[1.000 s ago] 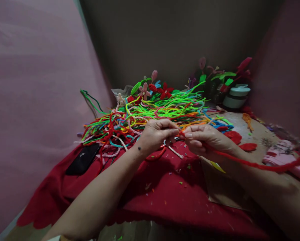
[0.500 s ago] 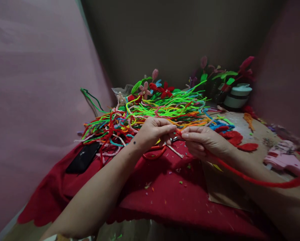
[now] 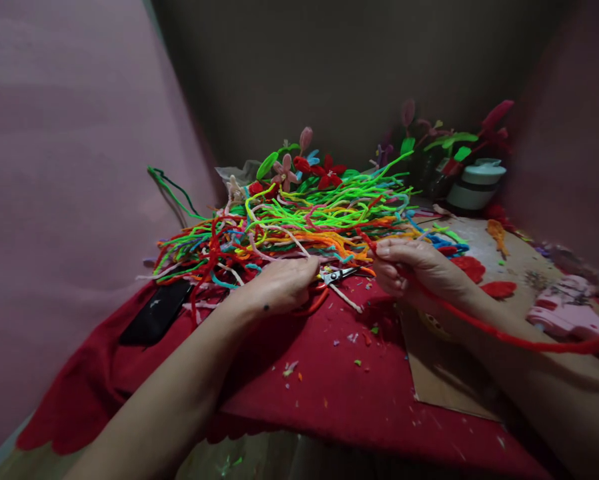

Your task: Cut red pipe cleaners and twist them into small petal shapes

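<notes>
My left hand [image 3: 290, 283] is closed over the orange-red handles of small scissors [image 3: 335, 277], whose silver blades point right, low over the red cloth. The fingertips are hidden behind the hand. To the right, my right hand [image 3: 408, 265] pinches a fuzzy red pipe cleaner [image 3: 509, 340] between thumb and fingers. A short end of it sticks out up and left, and the long part trails back over my right forearm. Just behind both hands lies a heap of many-coloured pipe cleaners [image 3: 324, 217].
A black phone [image 3: 157, 313] lies at left on the red tablecloth [image 3: 319, 393]. At right are cardboard [image 3: 449, 383], red fuzzy petals [image 3: 498, 289], a pink glue gun [image 3: 569, 310] and a lidded jar [image 3: 477, 183]. Pipe-cleaner flowers [image 3: 329, 172] stand behind the heap. Small scraps dot the cloth.
My left hand has let go of the red pipe cleaner, moved left and down, and closed on the scissors. My right hand keeps the pipe cleaner, whose short end now shows.
</notes>
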A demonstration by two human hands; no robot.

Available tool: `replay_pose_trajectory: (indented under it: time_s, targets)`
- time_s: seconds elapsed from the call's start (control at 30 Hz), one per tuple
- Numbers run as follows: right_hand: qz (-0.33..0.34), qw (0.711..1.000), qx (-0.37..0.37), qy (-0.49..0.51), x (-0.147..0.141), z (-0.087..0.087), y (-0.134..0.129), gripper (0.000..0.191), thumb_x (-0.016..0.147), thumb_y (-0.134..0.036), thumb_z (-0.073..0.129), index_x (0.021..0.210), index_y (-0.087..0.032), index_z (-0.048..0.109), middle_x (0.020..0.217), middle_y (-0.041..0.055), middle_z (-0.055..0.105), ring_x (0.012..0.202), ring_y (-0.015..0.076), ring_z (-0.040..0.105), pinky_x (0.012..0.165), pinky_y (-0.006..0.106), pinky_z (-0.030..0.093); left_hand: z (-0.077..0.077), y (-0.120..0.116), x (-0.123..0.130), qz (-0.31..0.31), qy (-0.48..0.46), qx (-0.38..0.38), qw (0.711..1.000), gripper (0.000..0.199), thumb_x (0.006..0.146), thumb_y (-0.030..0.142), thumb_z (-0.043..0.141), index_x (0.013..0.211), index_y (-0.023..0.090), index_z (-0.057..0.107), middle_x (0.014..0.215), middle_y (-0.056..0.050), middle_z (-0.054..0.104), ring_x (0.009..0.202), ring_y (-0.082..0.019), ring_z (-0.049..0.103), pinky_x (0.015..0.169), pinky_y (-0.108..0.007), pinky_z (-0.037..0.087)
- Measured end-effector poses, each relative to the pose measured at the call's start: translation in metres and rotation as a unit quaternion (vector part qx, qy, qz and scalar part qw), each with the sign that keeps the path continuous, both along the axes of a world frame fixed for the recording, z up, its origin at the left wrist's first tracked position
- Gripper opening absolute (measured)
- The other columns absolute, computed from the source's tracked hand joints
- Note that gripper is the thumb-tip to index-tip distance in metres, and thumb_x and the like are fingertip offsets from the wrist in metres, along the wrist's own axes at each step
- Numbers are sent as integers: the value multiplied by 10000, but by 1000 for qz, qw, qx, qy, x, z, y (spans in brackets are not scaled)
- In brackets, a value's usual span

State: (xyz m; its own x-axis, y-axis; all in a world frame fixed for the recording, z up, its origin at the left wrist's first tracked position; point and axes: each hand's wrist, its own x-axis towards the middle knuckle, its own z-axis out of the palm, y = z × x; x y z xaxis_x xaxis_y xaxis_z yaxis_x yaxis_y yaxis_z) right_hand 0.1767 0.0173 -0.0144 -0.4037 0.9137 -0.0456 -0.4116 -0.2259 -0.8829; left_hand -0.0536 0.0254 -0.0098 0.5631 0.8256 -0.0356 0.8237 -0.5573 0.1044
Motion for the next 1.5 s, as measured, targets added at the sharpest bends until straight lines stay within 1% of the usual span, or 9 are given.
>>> replay_pose_trajectory:
  time_s: [0.1, 0.23, 0.3, 0.37, 0.5, 0.67, 0.83, 1.1, 1.5]
  targets:
    - [3, 1000, -2, 14, 3, 2, 0, 104, 726, -173, 613, 661, -169, 532, 474, -50, 417, 371, 40, 332, 373, 206, 203, 3, 1, -4, -16, -36, -17, 999, 133, 767, 213, 469, 898, 196, 480, 792, -29, 595, 625, -140, 504, 539, -245, 348]
    - [-4, 1000, 2, 26, 6, 2, 3, 139, 719, -169, 617, 628, -173, 512, 464, -55, 391, 369, 39, 314, 365, 207, 187, 17, -2, -5, -24, -69, -36, 997, 263, 813, 320, 474, 1039, 184, 476, 773, -18, 597, 592, -117, 486, 524, -224, 351]
    - [-2, 1000, 1, 27, 6, 2, 4, 161, 722, -169, 613, 602, -170, 505, 455, -55, 386, 357, 36, 300, 352, 206, 172, 21, -4, -4, -49, -84, -47, 994, 319, 826, 295, 466, 1126, 186, 475, 832, -31, 620, 645, -120, 529, 569, -221, 389]
    - [5, 1000, -1, 26, 6, 2, 4, 179, 723, -176, 611, 582, -168, 501, 450, -52, 392, 349, 37, 295, 339, 206, 167, 22, -4, -4, -78, -98, -37, 991, 334, 827, 216, 447, 1156, 196, 496, 958, -52, 632, 789, -134, 576, 679, -231, 432]
    - [-11, 1000, 10, 23, 5, 5, 1, 213, 715, -181, 613, 550, -166, 479, 433, -56, 381, 337, 33, 288, 329, 198, 170, 20, 0, -9, -85, -120, 28, 989, 326, 821, 174, 452, 1138, 182, 527, 1091, -78, 611, 967, -161, 569, 825, -271, 444]
    - [-33, 999, 13, -6, 5, 8, 0, 229, 695, -167, 624, 535, -168, 459, 415, -58, 397, 323, 33, 307, 315, 187, 201, 19, 2, -15, -92, -136, 79, 983, 305, 826, 175, 461, 1126, 170, 520, 1051, -71, 618, 911, -144, 576, 806, -251, 453]
    - [-36, 998, -19, -43, 2, 7, -1, 134, 706, -197, 632, 618, -175, 534, 396, -64, 411, 299, 45, 307, 278, 180, 223, 16, 2, -12, -87, -113, 153, 978, 307, 816, 123, 441, 1105, 175, 529, 1024, -70, 614, 930, -169, 558, 829, -290, 440]
    - [-23, 997, -18, -66, 1, 7, -2, 91, 703, -201, 644, 658, -164, 574, 397, -61, 424, 295, 45, 324, 265, 180, 263, 14, 1, -12, -66, -43, 186, 979, 364, 819, 99, 422, 1167, 173, 501, 1030, -93, 602, 951, -197, 540, 822, -314, 433]
    - [46, 996, -63, -40, 4, 4, -1, 254, 714, -195, 575, 499, -179, 440, 398, -48, 377, 312, 51, 324, 263, 178, 257, 10, -2, -2, -85, -53, 200, 975, 327, 859, 139, 397, 1162, 122, 517, 1021, -109, 623, 938, -201, 559, 824, -324, 459]
